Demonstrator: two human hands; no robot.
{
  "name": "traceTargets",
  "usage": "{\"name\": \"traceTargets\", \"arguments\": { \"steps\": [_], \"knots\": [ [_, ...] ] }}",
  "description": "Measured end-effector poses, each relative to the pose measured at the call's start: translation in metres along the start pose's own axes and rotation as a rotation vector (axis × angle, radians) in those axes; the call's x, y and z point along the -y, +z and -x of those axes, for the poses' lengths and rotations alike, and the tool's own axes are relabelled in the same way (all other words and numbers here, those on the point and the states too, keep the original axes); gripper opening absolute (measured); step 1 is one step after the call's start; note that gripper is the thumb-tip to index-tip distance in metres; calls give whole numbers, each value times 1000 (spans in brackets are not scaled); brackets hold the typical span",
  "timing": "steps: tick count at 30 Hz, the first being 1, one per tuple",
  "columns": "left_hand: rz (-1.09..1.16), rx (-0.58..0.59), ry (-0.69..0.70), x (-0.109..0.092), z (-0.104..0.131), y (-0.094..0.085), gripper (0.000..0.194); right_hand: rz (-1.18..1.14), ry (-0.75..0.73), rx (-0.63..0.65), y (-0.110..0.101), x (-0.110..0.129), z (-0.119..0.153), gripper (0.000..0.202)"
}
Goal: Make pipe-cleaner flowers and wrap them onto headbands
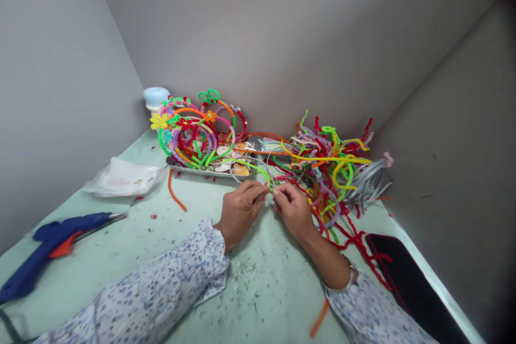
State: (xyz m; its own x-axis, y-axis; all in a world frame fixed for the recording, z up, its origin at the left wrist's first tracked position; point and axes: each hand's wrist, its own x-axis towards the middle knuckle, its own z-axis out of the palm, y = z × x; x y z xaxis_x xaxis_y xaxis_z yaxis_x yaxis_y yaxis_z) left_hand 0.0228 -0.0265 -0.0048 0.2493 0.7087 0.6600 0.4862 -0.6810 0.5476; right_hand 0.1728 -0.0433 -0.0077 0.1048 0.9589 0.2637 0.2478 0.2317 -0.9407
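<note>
Near the middle of the table, my left hand [244, 208] and my right hand [294, 209] meet fingertip to fingertip. Both pinch a bright green pipe cleaner [258, 167] where it meets a thin grey hoop [235, 174]. The green stem runs up and left from my fingers, over the edge of the metal tray. What lies right between the fingertips is too small to make out. Just behind my hands is the tray [197, 171], with colourful fuzzy headbands [193, 131] piled on it.
Tangled pipe cleaners [330, 166] and grey bands [373, 180] lie at the right. A black phone [411, 279] is at the right edge. A blue glue gun [60, 242] and plastic bag [124, 177] lie left. A light-blue-lidded container [156, 98] stands behind.
</note>
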Motion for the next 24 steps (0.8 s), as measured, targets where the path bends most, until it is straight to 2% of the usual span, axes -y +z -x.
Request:
{"name": "traceTargets", "arguments": {
  "steps": [18, 24],
  "knots": [
    [-112, 4, 62, 4, 1, 1, 21, -2, 0, 8, -1, 1, 1, 19],
    [-95, -12, 36, 3, 1, 2, 20, -8, -6, 11, 0, 0, 0, 18]
  ]
}}
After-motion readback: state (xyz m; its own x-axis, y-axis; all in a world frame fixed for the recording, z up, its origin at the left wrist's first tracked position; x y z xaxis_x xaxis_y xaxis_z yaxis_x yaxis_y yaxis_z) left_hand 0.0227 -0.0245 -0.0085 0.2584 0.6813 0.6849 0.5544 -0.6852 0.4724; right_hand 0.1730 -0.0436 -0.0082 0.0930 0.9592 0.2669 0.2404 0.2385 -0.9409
